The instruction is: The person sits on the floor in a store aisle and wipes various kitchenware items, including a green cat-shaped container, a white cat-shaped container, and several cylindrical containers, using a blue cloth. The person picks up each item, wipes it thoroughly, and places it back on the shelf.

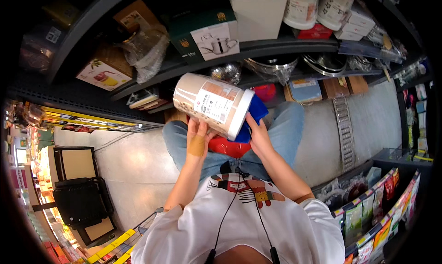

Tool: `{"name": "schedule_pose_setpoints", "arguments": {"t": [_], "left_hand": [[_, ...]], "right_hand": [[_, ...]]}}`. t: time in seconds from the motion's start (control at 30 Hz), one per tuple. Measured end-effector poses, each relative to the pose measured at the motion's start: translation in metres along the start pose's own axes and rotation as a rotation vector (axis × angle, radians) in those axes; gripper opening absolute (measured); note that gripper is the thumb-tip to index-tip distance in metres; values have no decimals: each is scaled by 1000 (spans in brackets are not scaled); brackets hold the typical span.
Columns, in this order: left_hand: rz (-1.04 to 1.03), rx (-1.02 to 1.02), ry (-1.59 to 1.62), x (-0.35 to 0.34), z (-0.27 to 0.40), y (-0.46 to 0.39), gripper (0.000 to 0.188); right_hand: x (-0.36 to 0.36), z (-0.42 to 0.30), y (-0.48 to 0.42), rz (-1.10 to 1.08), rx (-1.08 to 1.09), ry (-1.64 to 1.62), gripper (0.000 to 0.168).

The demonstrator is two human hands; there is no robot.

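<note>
A cylindrical plastic canister [210, 105] with a cream body, a dark leaf pattern and a white end lies tilted in front of me. On its side is a label that bears writing and a barcode. My left hand [197, 134], with a tan bandage near the wrist, supports the canister from below. My right hand [258, 132] pinches a blue cloth [258, 108] against the white end. Part of the cloth is hidden behind the canister. Something shiny and red [229, 147] shows between my knees, below the canister.
Ahead, a dark shelf [255, 51] carries a green kettle box [207, 39], similar canisters [302, 8] and a bagged item [146, 49]. Steel pans [272, 67] and cutting boards [304, 90] sit lower. A metal drain grate [343, 136] crosses the floor. Display racks [383, 208] stand behind right.
</note>
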State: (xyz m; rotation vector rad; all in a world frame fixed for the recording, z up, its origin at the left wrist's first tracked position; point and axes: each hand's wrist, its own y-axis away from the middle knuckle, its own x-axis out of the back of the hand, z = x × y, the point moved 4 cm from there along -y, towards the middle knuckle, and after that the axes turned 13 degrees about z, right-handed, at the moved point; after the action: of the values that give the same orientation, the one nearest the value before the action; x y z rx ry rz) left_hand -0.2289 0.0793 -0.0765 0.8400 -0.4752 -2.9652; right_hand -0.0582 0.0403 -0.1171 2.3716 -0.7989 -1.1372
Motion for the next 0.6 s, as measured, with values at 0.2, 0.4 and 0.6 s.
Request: {"name": "schedule_pose_setpoints", "arguments": {"t": [0.2, 0.4, 0.6], "left_hand": [[41, -281, -451, 33, -32, -27, 21], [68, -558, -681, 20, -8, -31, 20], [167, -600, -770, 33, 15, -39, 20]], "right_hand": [[42, 33, -19, -18, -33, 34, 44], [50, 20, -17, 37, -324, -37, 41], [59, -38, -10, 61, -220, -48, 53]]}}
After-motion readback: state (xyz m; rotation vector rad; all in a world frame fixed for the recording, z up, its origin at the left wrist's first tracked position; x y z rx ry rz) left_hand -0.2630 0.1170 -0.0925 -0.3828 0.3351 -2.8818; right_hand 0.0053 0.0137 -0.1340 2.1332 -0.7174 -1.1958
